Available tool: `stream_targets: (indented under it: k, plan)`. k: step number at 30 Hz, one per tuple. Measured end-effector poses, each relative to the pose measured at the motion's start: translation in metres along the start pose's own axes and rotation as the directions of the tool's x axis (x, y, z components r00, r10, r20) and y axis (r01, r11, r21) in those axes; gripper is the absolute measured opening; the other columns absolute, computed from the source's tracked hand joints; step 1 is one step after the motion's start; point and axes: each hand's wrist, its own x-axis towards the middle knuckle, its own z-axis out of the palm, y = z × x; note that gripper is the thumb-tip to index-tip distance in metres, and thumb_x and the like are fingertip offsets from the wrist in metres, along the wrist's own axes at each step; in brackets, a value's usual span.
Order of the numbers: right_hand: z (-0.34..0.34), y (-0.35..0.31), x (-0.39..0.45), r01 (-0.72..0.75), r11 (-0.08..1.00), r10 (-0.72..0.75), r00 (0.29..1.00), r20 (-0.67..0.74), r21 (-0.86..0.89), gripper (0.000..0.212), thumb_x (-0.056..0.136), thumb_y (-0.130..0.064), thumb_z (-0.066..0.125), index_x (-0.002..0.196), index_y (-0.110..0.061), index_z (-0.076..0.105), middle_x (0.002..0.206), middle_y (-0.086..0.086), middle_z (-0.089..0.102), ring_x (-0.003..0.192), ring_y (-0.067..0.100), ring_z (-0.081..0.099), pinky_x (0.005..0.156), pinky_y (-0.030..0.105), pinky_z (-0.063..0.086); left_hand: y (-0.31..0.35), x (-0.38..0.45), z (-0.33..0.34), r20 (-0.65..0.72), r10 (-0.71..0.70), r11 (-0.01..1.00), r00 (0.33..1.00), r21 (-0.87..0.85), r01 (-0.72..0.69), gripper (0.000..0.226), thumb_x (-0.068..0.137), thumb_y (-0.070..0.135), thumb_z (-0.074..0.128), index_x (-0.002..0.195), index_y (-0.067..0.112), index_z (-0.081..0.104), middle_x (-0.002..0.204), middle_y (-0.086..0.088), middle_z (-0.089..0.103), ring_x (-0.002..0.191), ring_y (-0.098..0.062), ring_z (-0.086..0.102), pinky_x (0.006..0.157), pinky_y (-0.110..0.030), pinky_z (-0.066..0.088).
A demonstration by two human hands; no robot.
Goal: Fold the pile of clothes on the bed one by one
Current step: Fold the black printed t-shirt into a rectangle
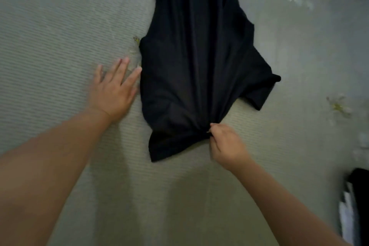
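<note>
Black garment (pixel 199 62) lying spread lengthwise on bed (pixel 60 36). Right hand (pixel 225 146) pinching near edge, cloth bunching into radiating creases. Left hand (pixel 113 88) resting flat beside cloth, fingers spread, holding nothing. Risk: one-handed pulling dragging garment askew, setting wrinkles into fold.

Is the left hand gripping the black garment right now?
No, the left hand lies open on the bedspread beside the black garment.
</note>
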Motion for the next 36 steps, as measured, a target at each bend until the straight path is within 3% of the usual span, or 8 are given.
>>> stream_targets:
  k: [5,8,11,14,18,22,29,36]
  plan:
    - [0.020,0.006,-0.113,0.005,0.998,0.011,0.965,0.262,-0.060,0.012,0.090,-0.011,0.040,0.085,-0.004,0.049,0.079,0.019,0.060,0.075,0.033,0.056,0.059,0.031,0.028,0.053,-0.049,0.013,0.335,0.220,0.971,0.916,0.014,-0.238,0.060,0.085,0.004,0.046,0.141,0.021,0.033,0.153,-0.006,0.018,0.142,-0.023,0.012,0.112,-0.041,0.008]
    - [0.027,0.020,-0.169,-0.041,0.986,0.104,0.908,0.406,-0.161,0.011,0.092,-0.020,0.037,0.086,-0.013,0.042,0.090,0.014,0.063,0.084,0.031,0.058,0.063,0.031,0.032,0.100,-0.093,0.007,0.408,0.195,0.981,0.892,-0.056,-0.188,0.039,0.087,0.009,0.046,0.126,0.013,0.051,0.130,-0.015,0.051,0.122,-0.029,0.044,0.095,-0.038,0.035]
    - [0.024,0.046,-0.210,-0.125,0.884,0.332,0.847,0.414,-0.451,0.022,0.092,-0.023,0.036,0.101,-0.012,0.054,0.102,0.007,0.066,0.096,0.026,0.060,0.082,0.030,0.039,0.145,-0.147,0.003,0.578,0.298,0.950,0.760,-0.259,-0.175,0.032,0.088,0.023,0.055,0.119,0.020,0.054,0.111,-0.006,0.063,0.102,-0.024,0.057,0.080,-0.030,0.042]
    - [0.024,0.075,-0.248,-0.299,0.702,0.600,0.738,0.310,-0.647,0.032,0.090,-0.016,0.035,0.116,-0.012,0.053,0.118,0.008,0.059,0.115,0.026,0.050,0.110,0.046,0.018,0.166,-0.203,-0.003,0.705,0.358,0.820,0.612,-0.550,0.155,0.052,0.080,0.021,0.069,0.128,0.023,0.049,0.113,-0.001,0.060,0.095,-0.009,0.056,0.079,-0.015,0.040]
    - [0.040,0.067,-0.284,-0.469,0.779,0.495,0.867,-0.049,-0.416,0.036,0.082,-0.008,0.053,0.116,0.003,0.055,0.123,0.024,0.054,0.122,0.039,0.045,0.103,0.058,0.026,0.148,-0.245,-0.005,0.437,0.301,0.926,0.848,-0.345,-0.151,0.057,0.080,0.018,0.068,0.132,0.012,0.047,0.133,-0.008,0.050,0.125,-0.023,0.043,0.102,-0.029,0.031]
    - [0.076,0.013,-0.300,-0.015,0.965,-0.016,0.993,-0.120,-0.260,0.062,0.049,-0.032,0.088,0.099,-0.001,0.069,0.104,0.019,0.068,0.097,0.036,0.065,0.079,0.057,0.048,0.123,-0.268,0.002,0.640,0.269,0.946,0.720,-0.032,-0.324,0.070,0.087,0.044,0.053,0.145,0.021,0.020,0.154,0.004,0.009,0.142,-0.014,0.003,0.113,-0.032,0.006]
    - [0.100,-0.018,-0.271,-0.126,0.979,0.113,0.990,-0.088,-0.160,0.050,0.045,-0.031,0.090,0.089,-0.011,0.075,0.102,0.003,0.071,0.091,0.022,0.069,0.071,0.044,0.056,0.113,-0.262,0.007,0.282,0.149,0.976,0.948,-0.194,-0.096,0.034,0.077,-0.002,0.067,0.111,0.000,0.064,0.119,-0.017,0.061,0.112,-0.036,0.055,0.090,-0.049,0.042]
    - [0.050,0.032,-0.257,-0.355,0.735,0.413,0.910,0.033,0.578,0.021,0.093,-0.010,0.049,0.095,0.004,0.065,0.090,0.010,0.065,0.082,0.017,0.057,0.067,0.012,0.038,0.116,-0.242,0.003,0.179,0.039,0.995,0.983,-0.099,-0.021,0.012,0.065,0.003,0.078,0.074,-0.001,0.071,0.084,-0.020,0.066,0.080,-0.042,0.060,0.069,-0.049,0.049]
